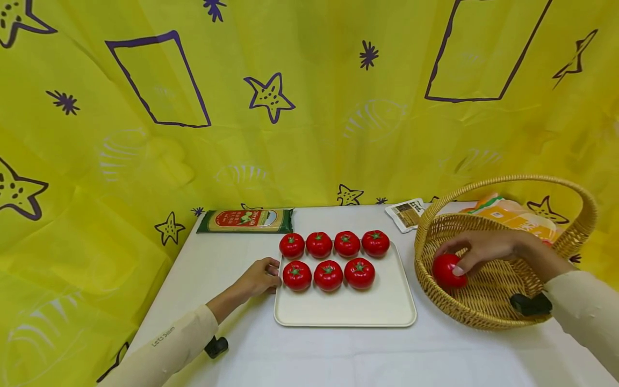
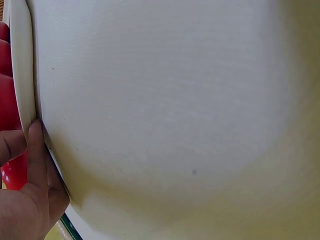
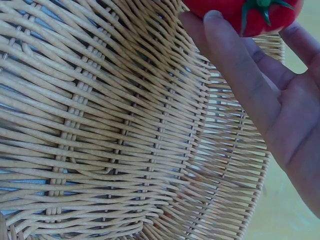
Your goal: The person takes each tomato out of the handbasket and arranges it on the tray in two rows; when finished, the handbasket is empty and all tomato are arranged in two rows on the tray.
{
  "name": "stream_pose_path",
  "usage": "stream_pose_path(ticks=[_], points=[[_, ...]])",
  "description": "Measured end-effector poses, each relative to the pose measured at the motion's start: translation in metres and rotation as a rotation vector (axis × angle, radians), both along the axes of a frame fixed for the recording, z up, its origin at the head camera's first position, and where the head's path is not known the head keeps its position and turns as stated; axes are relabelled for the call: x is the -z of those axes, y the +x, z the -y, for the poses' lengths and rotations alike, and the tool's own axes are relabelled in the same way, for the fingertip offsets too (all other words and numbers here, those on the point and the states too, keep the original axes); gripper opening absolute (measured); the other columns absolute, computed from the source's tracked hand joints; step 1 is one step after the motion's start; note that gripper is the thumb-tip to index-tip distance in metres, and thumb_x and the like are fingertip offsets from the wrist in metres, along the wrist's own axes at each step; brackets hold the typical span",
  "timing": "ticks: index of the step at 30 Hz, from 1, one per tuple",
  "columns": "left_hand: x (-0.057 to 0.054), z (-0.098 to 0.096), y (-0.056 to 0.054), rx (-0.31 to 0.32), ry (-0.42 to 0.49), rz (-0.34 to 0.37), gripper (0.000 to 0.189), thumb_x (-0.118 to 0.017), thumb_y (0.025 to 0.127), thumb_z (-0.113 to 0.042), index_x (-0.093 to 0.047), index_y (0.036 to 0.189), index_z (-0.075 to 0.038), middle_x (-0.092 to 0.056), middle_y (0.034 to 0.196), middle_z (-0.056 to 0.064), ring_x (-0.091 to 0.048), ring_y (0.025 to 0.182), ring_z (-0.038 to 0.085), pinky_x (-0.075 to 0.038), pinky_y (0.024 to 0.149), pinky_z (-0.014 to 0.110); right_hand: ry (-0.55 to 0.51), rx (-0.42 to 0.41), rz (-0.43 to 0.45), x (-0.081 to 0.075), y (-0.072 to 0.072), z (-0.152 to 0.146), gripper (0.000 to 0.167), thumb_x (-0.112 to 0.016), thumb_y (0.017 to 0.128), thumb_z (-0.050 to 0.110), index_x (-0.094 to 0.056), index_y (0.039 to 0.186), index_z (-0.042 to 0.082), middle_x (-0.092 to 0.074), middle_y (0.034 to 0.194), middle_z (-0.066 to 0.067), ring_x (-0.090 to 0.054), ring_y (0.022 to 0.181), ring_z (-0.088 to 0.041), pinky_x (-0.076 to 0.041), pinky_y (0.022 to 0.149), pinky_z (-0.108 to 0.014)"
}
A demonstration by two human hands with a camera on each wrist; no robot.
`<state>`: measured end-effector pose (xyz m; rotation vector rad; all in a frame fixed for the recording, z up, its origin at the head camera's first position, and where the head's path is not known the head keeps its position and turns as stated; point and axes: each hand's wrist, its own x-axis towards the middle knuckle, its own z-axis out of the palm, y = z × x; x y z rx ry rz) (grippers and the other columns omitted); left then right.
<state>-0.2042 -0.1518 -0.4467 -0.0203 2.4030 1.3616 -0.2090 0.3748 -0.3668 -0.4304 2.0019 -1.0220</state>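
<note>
My right hand (image 1: 476, 251) reaches into the wicker basket (image 1: 503, 317) and grips a red tomato (image 1: 447, 271) near the basket's left inner wall. In the right wrist view the tomato (image 3: 245, 15) shows its green stem between thumb and fingers, with woven wicker (image 3: 125, 125) beside it. My left hand (image 1: 263, 276) pinches the left rim of a cream tray (image 1: 345, 314); the left wrist view has fingers (image 2: 36, 155) on both sides of that rim. Several tomatoes (image 1: 328, 276) stand on the tray in two rows, three of them in the front row.
A green packet (image 1: 244, 221) lies at the table's back left. Behind the basket are a small white-and-brown packet (image 1: 408, 214) and an orange bag (image 1: 517, 217). The basket's tall handle (image 1: 512, 178) arches over the right forearm. A yellow patterned curtain (image 1: 309, 145) hangs behind the white table.
</note>
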Motion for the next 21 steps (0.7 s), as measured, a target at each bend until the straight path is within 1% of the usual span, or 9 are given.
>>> stream_pose_path(ticks=[3, 7, 10, 15, 21], points=[[0.0, 0.0, 0.0, -0.002, 0.002, 0.003, 0.045, -0.068, 0.081, 0.006, -0.054, 0.124, 0.006, -0.056, 0.098, 0.013, -0.059, 0.077, 0.019, -0.063, 0.067, 0.032, -0.01, -0.005, -0.021, -0.003, 0.001, -0.002, 0.061, -0.069, 0.088, 0.017, -0.048, 0.142, -0.002, -0.057, 0.129, -0.016, -0.059, 0.113, -0.028, -0.059, 0.087, -0.037], [0.0, 0.001, 0.0, -0.002, 0.006, 0.002, 0.045, -0.068, 0.082, 0.006, -0.054, 0.124, 0.006, -0.056, 0.098, 0.012, -0.059, 0.076, 0.019, -0.063, 0.066, 0.032, -0.024, -0.004, -0.011, -0.007, 0.002, -0.005, 0.06, -0.065, 0.09, 0.017, -0.047, 0.144, -0.001, -0.059, 0.129, -0.015, -0.059, 0.114, -0.026, -0.058, 0.087, -0.039], [0.001, 0.001, -0.001, -0.004, 0.011, 0.004, 0.045, -0.068, 0.081, 0.006, -0.054, 0.124, 0.006, -0.056, 0.097, 0.012, -0.059, 0.074, 0.019, -0.063, 0.066, 0.032, -0.041, 0.0, 0.0, -0.008, 0.003, -0.006, 0.059, -0.062, 0.092, 0.016, -0.044, 0.145, -0.003, -0.06, 0.129, -0.015, -0.061, 0.113, -0.025, -0.059, 0.087, -0.041], [0.002, 0.001, -0.002, -0.006, 0.011, 0.012, 0.045, -0.069, 0.082, 0.005, -0.054, 0.125, 0.005, -0.056, 0.097, 0.012, -0.059, 0.074, 0.019, -0.063, 0.066, 0.032, -0.069, 0.031, -0.008, -0.008, 0.007, -0.008, 0.059, -0.061, 0.095, 0.016, -0.042, 0.146, -0.006, -0.06, 0.129, -0.015, -0.064, 0.111, -0.025, -0.061, 0.086, -0.042], [0.003, 0.002, -0.003, -0.012, 0.006, 0.021, 0.044, -0.068, 0.084, 0.004, -0.055, 0.125, 0.004, -0.056, 0.097, 0.012, -0.059, 0.074, 0.019, -0.063, 0.067, 0.031, -0.082, 0.065, -0.026, -0.008, 0.012, -0.01, 0.052, -0.059, 0.097, 0.017, -0.046, 0.145, 0.0, -0.055, 0.131, -0.011, -0.062, 0.112, -0.028, -0.061, 0.086, -0.043]])
